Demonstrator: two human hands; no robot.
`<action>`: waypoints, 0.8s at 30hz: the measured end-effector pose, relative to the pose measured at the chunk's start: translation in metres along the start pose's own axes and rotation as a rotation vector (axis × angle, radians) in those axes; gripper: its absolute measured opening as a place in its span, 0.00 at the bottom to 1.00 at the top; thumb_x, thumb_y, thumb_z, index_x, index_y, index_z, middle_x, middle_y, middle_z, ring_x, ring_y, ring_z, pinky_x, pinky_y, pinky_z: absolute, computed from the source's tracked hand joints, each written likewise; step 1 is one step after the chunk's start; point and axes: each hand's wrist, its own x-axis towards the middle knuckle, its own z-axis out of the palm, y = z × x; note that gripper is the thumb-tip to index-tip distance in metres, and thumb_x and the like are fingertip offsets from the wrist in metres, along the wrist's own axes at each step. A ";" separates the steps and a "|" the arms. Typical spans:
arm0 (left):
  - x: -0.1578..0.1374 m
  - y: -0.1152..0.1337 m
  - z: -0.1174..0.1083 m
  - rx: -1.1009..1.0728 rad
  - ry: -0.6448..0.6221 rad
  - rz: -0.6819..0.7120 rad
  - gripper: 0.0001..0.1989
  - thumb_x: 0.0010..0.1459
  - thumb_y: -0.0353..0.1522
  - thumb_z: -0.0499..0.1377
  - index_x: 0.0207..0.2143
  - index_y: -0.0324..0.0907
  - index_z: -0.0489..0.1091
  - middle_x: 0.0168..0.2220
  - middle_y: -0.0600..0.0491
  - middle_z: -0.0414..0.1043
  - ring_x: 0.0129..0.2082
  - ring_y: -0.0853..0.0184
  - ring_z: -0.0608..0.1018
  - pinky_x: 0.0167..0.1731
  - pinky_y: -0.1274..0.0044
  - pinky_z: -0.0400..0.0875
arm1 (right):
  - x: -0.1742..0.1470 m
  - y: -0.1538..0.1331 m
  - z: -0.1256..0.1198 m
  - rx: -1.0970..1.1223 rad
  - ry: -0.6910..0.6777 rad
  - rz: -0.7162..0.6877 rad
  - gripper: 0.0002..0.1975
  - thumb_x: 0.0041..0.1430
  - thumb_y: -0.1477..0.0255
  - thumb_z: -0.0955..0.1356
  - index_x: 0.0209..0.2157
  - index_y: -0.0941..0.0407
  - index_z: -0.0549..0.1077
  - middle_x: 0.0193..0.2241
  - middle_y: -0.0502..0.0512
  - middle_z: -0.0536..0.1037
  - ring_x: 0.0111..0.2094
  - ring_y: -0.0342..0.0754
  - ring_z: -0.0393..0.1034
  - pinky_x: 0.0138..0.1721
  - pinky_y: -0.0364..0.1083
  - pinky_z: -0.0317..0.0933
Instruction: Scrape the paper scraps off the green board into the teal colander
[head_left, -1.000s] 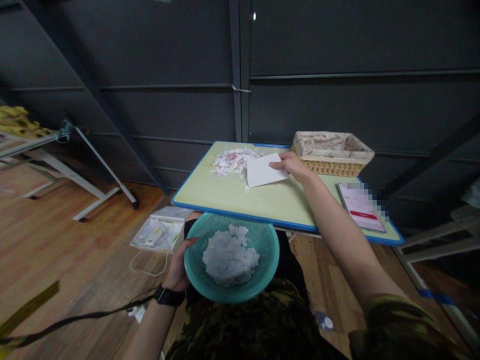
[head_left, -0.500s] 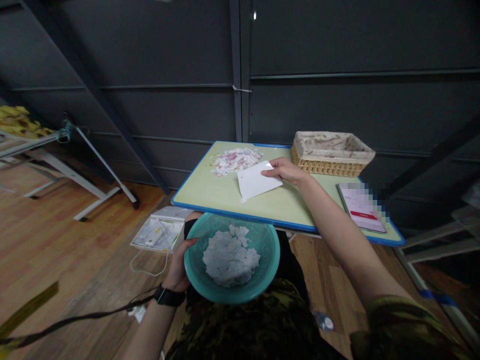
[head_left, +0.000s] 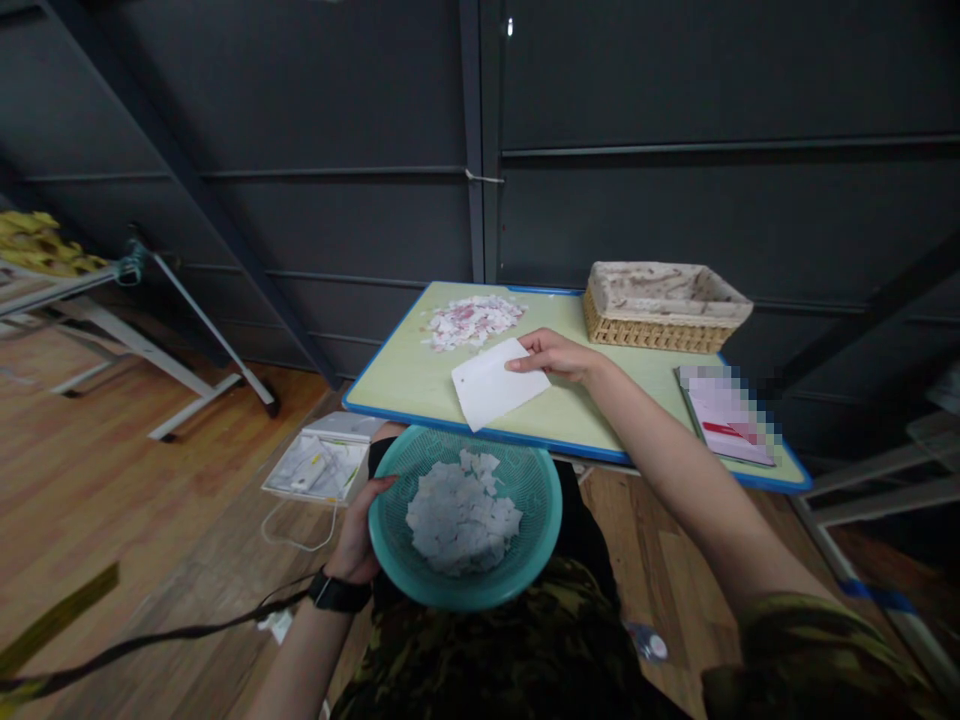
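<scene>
My right hand (head_left: 553, 356) pinches a white card or sheet of paper (head_left: 496, 384) by its right side, just above the front part of the green-topped table (head_left: 409, 375). At my lap, my left hand (head_left: 361, 528) grips the left rim of a teal plastic colander (head_left: 544, 545). Inside the colander lies a heap of pale torn paper pieces (head_left: 461, 515). Beyond the card, on the table, spreads a pile of white and pinkish paper scraps (head_left: 474, 320).
A lined wicker basket (head_left: 652, 335) stands at the table's back right, with a phone or tablet (head_left: 724, 415) in front of it. An open white box (head_left: 319, 468) with a cord sits low at left. A bottle (head_left: 646, 642) lies on the floor. Another table (head_left: 135, 340) stands far left.
My right hand has brought the white card left and nearer, toward the table's front edge above the colander. My left hand and the colander stay almost in place.
</scene>
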 end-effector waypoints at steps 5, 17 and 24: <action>0.003 -0.001 -0.002 -0.007 0.004 0.002 0.05 0.48 0.30 0.61 0.28 0.39 0.76 0.24 0.50 0.81 0.28 0.58 0.82 0.30 0.70 0.77 | 0.015 0.010 -0.019 -0.019 0.597 -0.224 0.20 0.43 0.59 0.75 0.33 0.60 0.77 0.28 0.55 0.78 0.27 0.45 0.67 0.26 0.43 0.59; 0.005 -0.002 -0.003 -0.022 -0.013 0.007 0.07 0.48 0.30 0.61 0.31 0.38 0.76 0.25 0.50 0.81 0.30 0.56 0.83 0.31 0.68 0.78 | 0.024 0.021 -0.030 -0.452 0.826 -0.274 0.19 0.48 0.60 0.68 0.33 0.61 0.79 0.31 0.59 0.81 0.31 0.53 0.71 0.35 0.50 0.63; 0.003 -0.002 -0.002 -0.021 -0.012 -0.012 0.07 0.49 0.30 0.60 0.30 0.38 0.77 0.22 0.50 0.80 0.30 0.55 0.83 0.31 0.67 0.78 | 0.020 0.021 -0.036 -0.488 0.840 -0.231 0.15 0.47 0.62 0.69 0.29 0.60 0.78 0.25 0.56 0.77 0.30 0.53 0.69 0.33 0.50 0.62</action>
